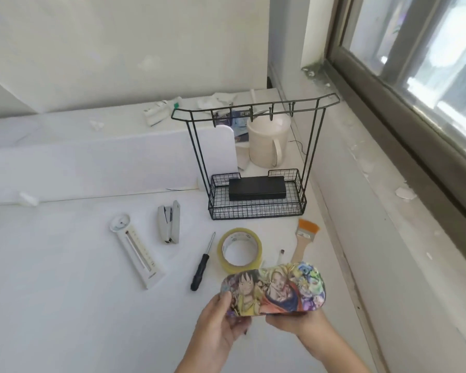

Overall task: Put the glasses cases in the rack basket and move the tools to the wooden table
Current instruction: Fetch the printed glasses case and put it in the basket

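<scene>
A colourful cartoon-printed glasses case (273,290) is held above the white table by both hands. My left hand (218,321) grips its left end and my right hand (301,325) holds it from below on the right. A black glasses case (256,188) lies in the black wire rack basket (257,211) further back. On the table between them lie a black screwdriver (201,265), a roll of yellowish tape (240,250), a wooden brush with orange bristles (303,239), a grey stapler (169,221) and a white thermometer (135,249).
A white mug (267,144) stands behind the rack, beside a white divider panel (119,162). Crumpled paper and small packets lie at the back of the white table (65,292). A window sill (388,170) and wall run along the right side.
</scene>
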`<act>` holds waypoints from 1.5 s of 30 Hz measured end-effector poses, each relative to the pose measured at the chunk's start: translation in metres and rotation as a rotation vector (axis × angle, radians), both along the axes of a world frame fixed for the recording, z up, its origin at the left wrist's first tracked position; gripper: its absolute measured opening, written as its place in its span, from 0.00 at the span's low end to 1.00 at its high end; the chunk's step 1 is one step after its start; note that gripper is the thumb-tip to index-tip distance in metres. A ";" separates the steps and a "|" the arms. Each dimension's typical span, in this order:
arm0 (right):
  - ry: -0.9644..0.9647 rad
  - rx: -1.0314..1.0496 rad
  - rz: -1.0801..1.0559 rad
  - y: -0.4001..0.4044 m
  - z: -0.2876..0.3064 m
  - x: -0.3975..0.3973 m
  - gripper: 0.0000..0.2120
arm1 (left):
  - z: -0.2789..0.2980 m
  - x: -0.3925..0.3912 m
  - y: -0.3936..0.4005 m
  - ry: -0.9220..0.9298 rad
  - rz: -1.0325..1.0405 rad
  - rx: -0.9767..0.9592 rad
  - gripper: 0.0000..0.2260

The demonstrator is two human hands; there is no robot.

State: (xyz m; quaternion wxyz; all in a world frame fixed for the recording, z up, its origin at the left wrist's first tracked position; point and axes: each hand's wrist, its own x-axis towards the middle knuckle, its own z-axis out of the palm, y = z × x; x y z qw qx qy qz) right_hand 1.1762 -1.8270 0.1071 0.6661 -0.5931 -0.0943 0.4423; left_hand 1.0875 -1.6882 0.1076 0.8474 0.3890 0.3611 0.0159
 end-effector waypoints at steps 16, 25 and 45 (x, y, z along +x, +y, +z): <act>-0.536 -0.329 -0.438 0.093 -0.025 0.192 0.27 | -0.016 0.199 0.099 0.070 -0.045 1.033 0.21; -0.756 -0.674 -0.287 0.122 -0.048 0.238 0.30 | -0.050 0.254 0.129 0.163 -0.188 1.152 0.22; -0.840 -0.834 -0.231 0.124 -0.050 0.230 0.33 | -0.061 0.253 0.136 0.250 -0.233 1.205 0.19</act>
